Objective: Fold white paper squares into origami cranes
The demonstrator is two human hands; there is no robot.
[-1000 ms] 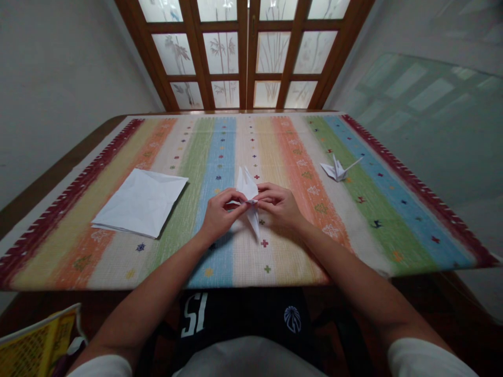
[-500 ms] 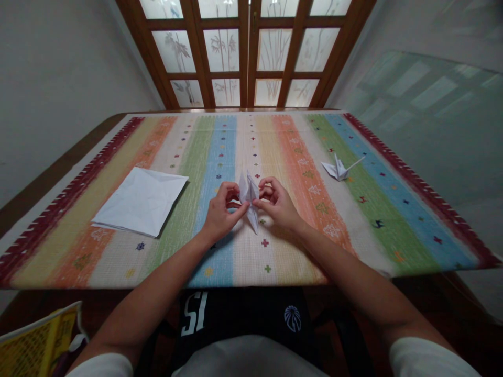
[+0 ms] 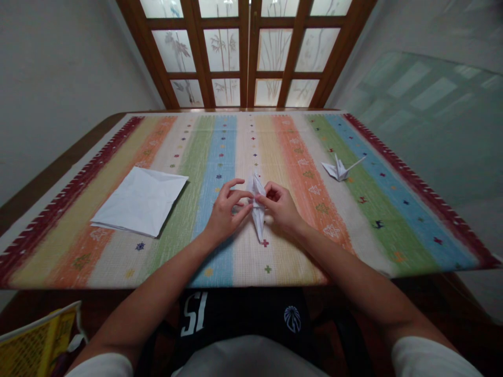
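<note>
A narrow, pointed piece of folded white paper (image 3: 258, 215) lies on the striped tablecloth (image 3: 298, 157) in front of me. My left hand (image 3: 226, 214) pinches its left side with thumb and forefinger, the other fingers raised. My right hand (image 3: 280, 207) grips its right side with curled fingers. The paper's long tip points toward me and a shorter point rises away from me.
A stack of white square sheets (image 3: 140, 200) lies to the left. A finished white paper crane (image 3: 338, 168) stands at the right on the green stripe. A yellow printed bag (image 3: 33, 345) sits at lower left, below the table edge. Wooden glass doors (image 3: 247, 50) stand behind.
The folded paper has been narrowed and laid flatter, with its flaps pressed together. My hands shifted slightly rightward and my left fingers spread out more.
</note>
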